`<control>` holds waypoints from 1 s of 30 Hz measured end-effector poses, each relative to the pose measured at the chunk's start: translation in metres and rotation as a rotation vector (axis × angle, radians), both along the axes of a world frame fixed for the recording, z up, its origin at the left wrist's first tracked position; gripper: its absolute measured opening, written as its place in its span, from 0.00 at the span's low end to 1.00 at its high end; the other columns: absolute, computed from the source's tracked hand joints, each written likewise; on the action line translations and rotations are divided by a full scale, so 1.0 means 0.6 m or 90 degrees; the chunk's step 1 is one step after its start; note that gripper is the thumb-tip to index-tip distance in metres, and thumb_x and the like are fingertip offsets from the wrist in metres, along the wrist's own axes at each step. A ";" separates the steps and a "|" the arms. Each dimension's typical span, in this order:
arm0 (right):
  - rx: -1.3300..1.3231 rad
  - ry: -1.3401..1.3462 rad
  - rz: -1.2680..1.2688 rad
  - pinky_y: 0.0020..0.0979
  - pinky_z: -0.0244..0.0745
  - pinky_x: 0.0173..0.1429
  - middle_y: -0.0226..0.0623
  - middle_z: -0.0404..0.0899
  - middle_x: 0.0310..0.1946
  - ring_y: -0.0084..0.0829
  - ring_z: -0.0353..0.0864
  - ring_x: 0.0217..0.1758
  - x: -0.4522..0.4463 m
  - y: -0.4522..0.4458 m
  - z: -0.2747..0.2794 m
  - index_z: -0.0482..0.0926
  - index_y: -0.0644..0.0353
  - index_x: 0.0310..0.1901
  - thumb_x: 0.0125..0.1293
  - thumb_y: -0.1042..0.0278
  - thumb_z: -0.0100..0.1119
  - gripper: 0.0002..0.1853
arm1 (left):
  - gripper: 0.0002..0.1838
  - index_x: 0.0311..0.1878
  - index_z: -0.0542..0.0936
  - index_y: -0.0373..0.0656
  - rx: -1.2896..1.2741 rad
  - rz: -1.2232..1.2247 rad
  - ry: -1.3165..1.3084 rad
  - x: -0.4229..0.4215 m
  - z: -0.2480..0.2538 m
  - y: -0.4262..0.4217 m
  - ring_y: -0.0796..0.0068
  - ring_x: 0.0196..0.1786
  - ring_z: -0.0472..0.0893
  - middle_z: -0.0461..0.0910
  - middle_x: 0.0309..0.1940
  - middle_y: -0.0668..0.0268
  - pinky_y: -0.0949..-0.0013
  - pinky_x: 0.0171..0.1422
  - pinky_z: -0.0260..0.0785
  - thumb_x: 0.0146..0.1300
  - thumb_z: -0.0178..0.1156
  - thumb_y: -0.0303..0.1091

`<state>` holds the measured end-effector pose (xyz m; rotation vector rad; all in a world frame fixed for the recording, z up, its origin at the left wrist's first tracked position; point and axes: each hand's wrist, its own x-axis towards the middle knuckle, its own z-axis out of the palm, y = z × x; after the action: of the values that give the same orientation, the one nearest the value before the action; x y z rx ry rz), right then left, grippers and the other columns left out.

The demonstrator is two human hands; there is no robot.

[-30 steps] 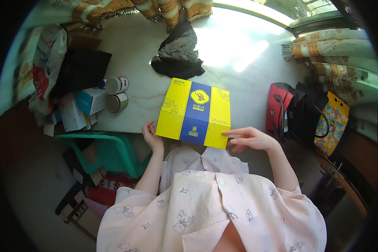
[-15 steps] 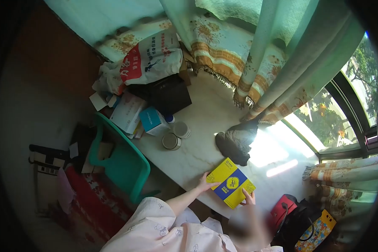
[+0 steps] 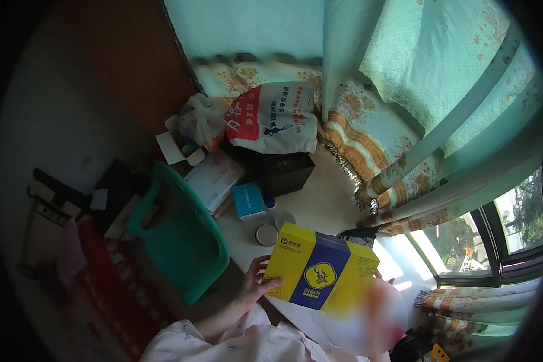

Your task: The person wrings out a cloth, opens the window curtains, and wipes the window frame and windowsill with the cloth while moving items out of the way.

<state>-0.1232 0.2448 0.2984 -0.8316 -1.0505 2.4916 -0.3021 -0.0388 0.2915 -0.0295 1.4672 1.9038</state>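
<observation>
A yellow box with a blue band [image 3: 320, 271] is held up in front of the body, above the table's front edge. My left hand [image 3: 256, 286] grips its left end, thumb on the front face and fingers behind. At the box's right end is my right hand [image 3: 377, 304], largely smeared by a blur; a few fingertips show behind the edge. A round jar [image 3: 266, 234] stands just beyond the box's upper left corner. The dark cloth [image 3: 361, 234] is partly hidden behind the box.
A teal plastic chair [image 3: 190, 241] stands at the left. On the table are a blue-and-white box [image 3: 248, 201], a black box [image 3: 286, 174] and a white plastic bag [image 3: 277, 117]. Curtains [image 3: 368, 127] hang behind, with a window [image 3: 458, 241] at the right.
The view has swung left. The box has gone from lying at the table edge to being lifted and tilted between both hands. Both hands have closed on its ends.
</observation>
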 end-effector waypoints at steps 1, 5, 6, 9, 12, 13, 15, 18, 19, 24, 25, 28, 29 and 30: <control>0.064 -0.041 0.018 0.37 0.61 0.68 0.38 0.71 0.63 0.34 0.71 0.65 -0.067 0.011 0.020 0.64 0.56 0.68 0.75 0.53 0.44 0.25 | 0.44 0.67 0.63 0.46 0.035 0.056 0.005 -0.026 0.010 -0.025 0.66 0.60 0.71 0.71 0.55 0.61 0.61 0.65 0.66 0.50 0.77 0.41; 0.834 -0.069 0.158 0.38 0.68 0.63 0.42 0.73 0.60 0.40 0.74 0.62 -0.365 -0.025 0.085 0.70 0.59 0.62 0.60 0.69 0.66 0.28 | 0.43 0.71 0.60 0.47 0.089 0.228 0.024 -0.115 0.083 -0.136 0.70 0.65 0.69 0.69 0.61 0.65 0.62 0.70 0.61 0.54 0.73 0.35; 0.962 -0.037 0.170 0.41 0.66 0.66 0.45 0.69 0.64 0.45 0.71 0.66 -0.436 -0.041 0.097 0.68 0.55 0.64 0.54 0.67 0.70 0.34 | 0.44 0.73 0.57 0.48 0.092 0.271 0.004 -0.134 0.084 -0.167 0.69 0.66 0.68 0.69 0.63 0.66 0.62 0.71 0.59 0.56 0.72 0.35; 1.177 -0.024 0.139 0.47 0.57 0.72 0.46 0.61 0.70 0.48 0.63 0.71 -0.627 -0.090 0.085 0.60 0.48 0.71 0.47 0.68 0.72 0.47 | 0.44 0.76 0.54 0.49 0.113 0.393 0.001 -0.196 0.092 -0.256 0.69 0.70 0.65 0.66 0.66 0.67 0.62 0.74 0.55 0.60 0.68 0.34; 1.334 -0.021 0.131 0.50 0.55 0.72 0.45 0.61 0.70 0.50 0.65 0.70 -0.752 -0.096 0.036 0.57 0.47 0.73 0.50 0.72 0.68 0.47 | 0.35 0.73 0.59 0.49 0.149 0.433 0.060 -0.253 0.120 -0.314 0.69 0.67 0.67 0.68 0.65 0.68 0.59 0.70 0.60 0.66 0.63 0.39; 1.365 -0.081 0.251 0.49 0.61 0.68 0.44 0.67 0.65 0.48 0.70 0.65 -0.779 -0.086 0.019 0.59 0.46 0.72 0.53 0.71 0.65 0.43 | 0.34 0.73 0.60 0.49 0.166 0.454 0.065 -0.267 0.130 -0.328 0.69 0.67 0.68 0.69 0.65 0.67 0.59 0.69 0.61 0.67 0.61 0.41; 1.386 -0.149 0.384 0.48 0.66 0.65 0.44 0.73 0.61 0.46 0.75 0.61 -0.807 -0.070 0.027 0.61 0.45 0.71 0.56 0.70 0.62 0.39 | 0.31 0.72 0.62 0.48 0.200 0.501 0.022 -0.289 0.148 -0.361 0.70 0.65 0.69 0.69 0.64 0.67 0.60 0.67 0.62 0.69 0.59 0.44; 1.213 -0.137 0.393 0.40 0.74 0.52 0.42 0.84 0.42 0.41 0.83 0.47 -0.826 -0.023 0.077 0.74 0.41 0.63 0.60 0.73 0.56 0.28 | 0.32 0.70 0.63 0.47 0.204 0.558 0.016 -0.319 0.180 -0.376 0.66 0.62 0.71 0.70 0.62 0.63 0.57 0.63 0.70 0.68 0.60 0.48; 1.198 -0.066 0.270 0.36 0.76 0.49 0.41 0.85 0.37 0.38 0.85 0.45 -0.834 -0.003 0.089 0.78 0.41 0.60 0.61 0.73 0.55 0.25 | 0.31 0.69 0.65 0.47 0.191 0.593 0.013 -0.326 0.187 -0.376 0.64 0.60 0.73 0.71 0.61 0.62 0.57 0.60 0.74 0.68 0.59 0.50; 0.937 -0.045 0.177 0.36 0.77 0.51 0.45 0.85 0.40 0.42 0.84 0.44 -0.879 0.063 0.180 0.79 0.52 0.57 0.61 0.71 0.58 0.20 | 0.39 0.73 0.58 0.49 0.198 0.620 -0.015 -0.354 0.185 -0.395 0.62 0.64 0.68 0.63 0.64 0.60 0.54 0.63 0.73 0.65 0.62 0.52; 0.978 -0.039 0.147 0.35 0.77 0.52 0.45 0.85 0.42 0.42 0.84 0.45 -0.883 0.065 0.195 0.79 0.53 0.57 0.62 0.71 0.58 0.20 | 0.39 0.73 0.58 0.49 0.198 0.621 -0.017 -0.356 0.187 -0.389 0.62 0.64 0.68 0.63 0.64 0.60 0.54 0.63 0.73 0.65 0.62 0.52; 1.049 -0.033 0.182 0.34 0.76 0.52 0.44 0.85 0.45 0.37 0.84 0.46 -0.877 0.058 0.180 0.79 0.56 0.57 0.63 0.72 0.58 0.19 | 0.37 0.71 0.61 0.50 0.236 0.628 -0.053 -0.371 0.200 -0.358 0.61 0.62 0.71 0.67 0.62 0.59 0.52 0.58 0.77 0.64 0.65 0.49; 1.083 -0.029 0.251 0.33 0.76 0.50 0.43 0.85 0.44 0.33 0.84 0.46 -0.875 0.049 0.169 0.79 0.58 0.57 0.65 0.73 0.58 0.19 | 0.37 0.71 0.61 0.49 0.254 0.600 -0.050 -0.377 0.201 -0.347 0.60 0.61 0.72 0.67 0.62 0.59 0.52 0.58 0.77 0.64 0.64 0.49; 1.165 -0.025 0.255 0.35 0.76 0.51 0.43 0.84 0.44 0.41 0.84 0.46 -0.862 0.025 0.157 0.80 0.58 0.54 0.63 0.75 0.56 0.17 | 0.37 0.71 0.61 0.49 0.272 0.572 -0.046 -0.384 0.203 -0.335 0.60 0.61 0.72 0.67 0.62 0.59 0.51 0.58 0.77 0.64 0.64 0.49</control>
<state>-0.6401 0.2596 0.3924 -0.0025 -2.7206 0.7087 -0.5324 -0.2397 0.4134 -0.6417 1.0261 2.8541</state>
